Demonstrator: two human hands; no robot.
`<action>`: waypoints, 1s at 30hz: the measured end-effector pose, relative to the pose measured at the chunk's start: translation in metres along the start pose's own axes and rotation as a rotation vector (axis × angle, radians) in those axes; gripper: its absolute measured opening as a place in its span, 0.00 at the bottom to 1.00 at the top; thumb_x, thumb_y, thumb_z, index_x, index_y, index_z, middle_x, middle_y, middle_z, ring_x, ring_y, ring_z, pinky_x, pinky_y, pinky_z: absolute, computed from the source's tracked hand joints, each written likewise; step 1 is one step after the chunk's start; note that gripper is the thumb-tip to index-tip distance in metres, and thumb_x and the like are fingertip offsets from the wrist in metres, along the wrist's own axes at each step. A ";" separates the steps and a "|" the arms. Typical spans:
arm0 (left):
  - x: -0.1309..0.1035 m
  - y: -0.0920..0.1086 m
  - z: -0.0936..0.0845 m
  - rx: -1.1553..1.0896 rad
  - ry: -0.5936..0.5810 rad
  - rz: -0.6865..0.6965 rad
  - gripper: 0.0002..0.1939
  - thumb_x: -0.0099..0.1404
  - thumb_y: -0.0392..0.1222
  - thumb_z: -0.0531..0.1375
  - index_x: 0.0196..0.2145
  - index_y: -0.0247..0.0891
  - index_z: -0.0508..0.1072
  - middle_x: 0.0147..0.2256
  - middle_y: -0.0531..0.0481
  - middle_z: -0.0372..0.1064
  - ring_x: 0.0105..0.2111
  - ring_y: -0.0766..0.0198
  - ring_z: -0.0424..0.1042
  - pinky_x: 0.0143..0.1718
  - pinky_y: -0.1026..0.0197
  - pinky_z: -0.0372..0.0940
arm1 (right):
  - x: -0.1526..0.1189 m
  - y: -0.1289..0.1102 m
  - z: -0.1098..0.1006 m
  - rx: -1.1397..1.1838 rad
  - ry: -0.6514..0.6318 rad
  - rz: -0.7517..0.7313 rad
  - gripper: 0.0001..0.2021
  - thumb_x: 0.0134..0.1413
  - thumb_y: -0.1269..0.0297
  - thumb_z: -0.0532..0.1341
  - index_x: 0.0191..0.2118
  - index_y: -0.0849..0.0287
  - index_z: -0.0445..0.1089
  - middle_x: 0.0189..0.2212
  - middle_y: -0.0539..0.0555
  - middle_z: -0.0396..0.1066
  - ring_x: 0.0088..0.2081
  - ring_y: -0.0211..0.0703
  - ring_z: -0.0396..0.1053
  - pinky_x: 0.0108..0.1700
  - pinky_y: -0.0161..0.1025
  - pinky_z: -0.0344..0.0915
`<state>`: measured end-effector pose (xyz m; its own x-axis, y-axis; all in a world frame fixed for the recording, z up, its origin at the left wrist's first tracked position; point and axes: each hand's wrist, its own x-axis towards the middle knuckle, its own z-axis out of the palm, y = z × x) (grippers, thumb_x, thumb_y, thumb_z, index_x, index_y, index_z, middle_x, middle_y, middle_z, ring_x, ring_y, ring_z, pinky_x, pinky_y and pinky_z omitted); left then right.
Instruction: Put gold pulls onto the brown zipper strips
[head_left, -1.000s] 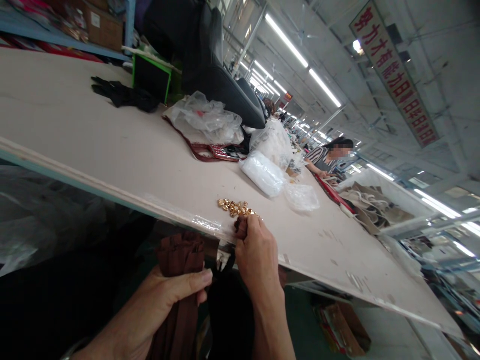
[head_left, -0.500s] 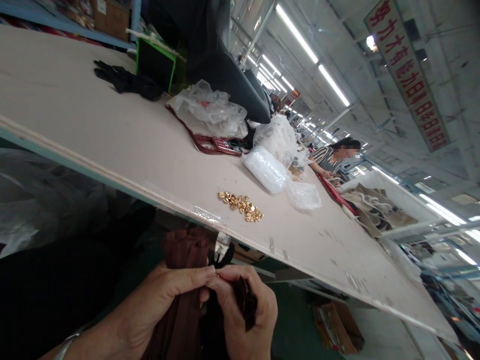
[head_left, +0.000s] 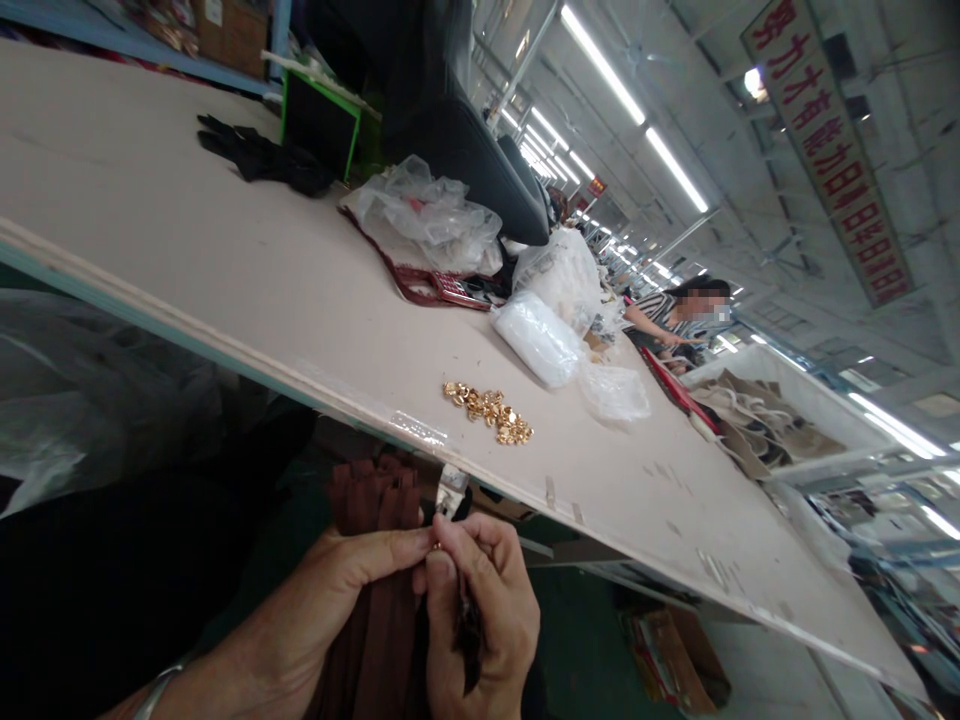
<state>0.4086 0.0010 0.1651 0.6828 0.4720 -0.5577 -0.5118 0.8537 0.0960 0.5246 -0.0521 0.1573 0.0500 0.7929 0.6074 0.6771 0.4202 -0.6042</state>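
Note:
My left hand [head_left: 322, 600] is closed around a bundle of brown fabric tapes [head_left: 375, 500], which hangs down past the wrist. Its thumb meets the fingertips of my right hand [head_left: 487, 600], which is closed in a pinch. Between the fingertips shows a tiny gold-coloured glint, too small to name. A darker brown strip [head_left: 470, 640] runs through my right hand, partly hidden by the fingers. Just beyond the hands, a metal clamp-like fitting [head_left: 451, 490] sits at the table's edge. A pile of small gold metal pieces [head_left: 491, 412] lies on the table above them.
The long table [head_left: 247, 270] slants across the view. On it are clear plastic bags [head_left: 540, 340], a red calculator [head_left: 461, 290], a black cloth item [head_left: 262, 160] and a green-edged box [head_left: 319, 125]. A co-worker [head_left: 675, 310] is at the far side. A cardboard box [head_left: 686, 650] stands below.
My right hand has turned and its fingers have drawn straighter at the pinch point. The left hand keeps the brown tapes. The view has shifted slightly.

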 end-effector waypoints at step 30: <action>-0.008 0.009 0.011 0.477 0.103 0.404 0.08 0.41 0.38 0.71 0.23 0.37 0.80 0.18 0.52 0.73 0.22 0.63 0.70 0.27 0.62 0.66 | 0.026 0.001 0.006 0.288 0.143 0.539 0.06 0.59 0.63 0.63 0.36 0.58 0.77 0.29 0.50 0.76 0.31 0.39 0.71 0.34 0.34 0.68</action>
<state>0.4044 0.0069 0.1791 0.4184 0.7742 -0.4749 -0.4140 0.6280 0.6590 0.5226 -0.0282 0.1692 0.4401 0.8682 0.2295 0.3050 0.0958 -0.9475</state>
